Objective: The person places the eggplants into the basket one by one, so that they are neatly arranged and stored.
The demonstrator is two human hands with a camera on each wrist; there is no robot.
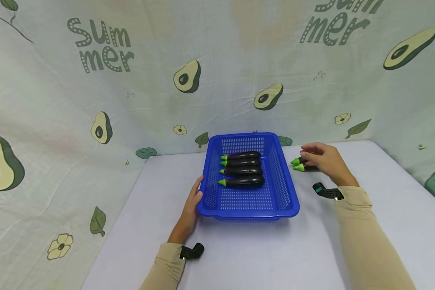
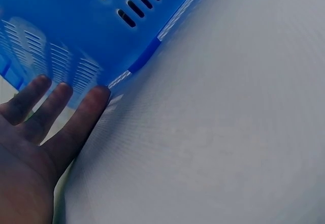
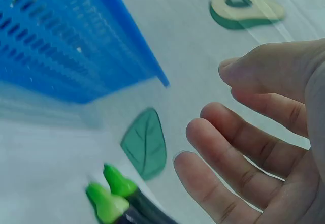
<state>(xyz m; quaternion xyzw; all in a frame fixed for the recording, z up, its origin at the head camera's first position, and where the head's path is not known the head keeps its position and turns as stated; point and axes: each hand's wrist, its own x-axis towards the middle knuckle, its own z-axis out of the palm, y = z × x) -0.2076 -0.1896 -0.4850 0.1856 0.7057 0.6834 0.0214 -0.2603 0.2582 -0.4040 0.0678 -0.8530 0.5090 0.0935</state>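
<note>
A blue plastic basket (image 1: 246, 213) stands mid-table, with several dark eggplants (image 1: 243, 181) lying in a row inside, green stem ends to the left. Against the basket's left side rests my left hand (image 1: 191, 207). The left wrist view shows its fingers (image 2: 84, 113) fairly straight at the perforated wall. To the right of the basket, two more eggplants (image 1: 311, 168) lie side by side on the table, partly hidden by my right hand (image 1: 328, 161). In the right wrist view that hand is just above them, its fingers (image 3: 238, 181) loosely bent and parted, nothing between them.
A white table (image 1: 159, 193) runs under everything. Behind it and along the sides hangs a pale cloth (image 1: 224, 108) printed with avocados, leaves and lettering. Each wrist wears a black strap with a small device (image 1: 193, 251).
</note>
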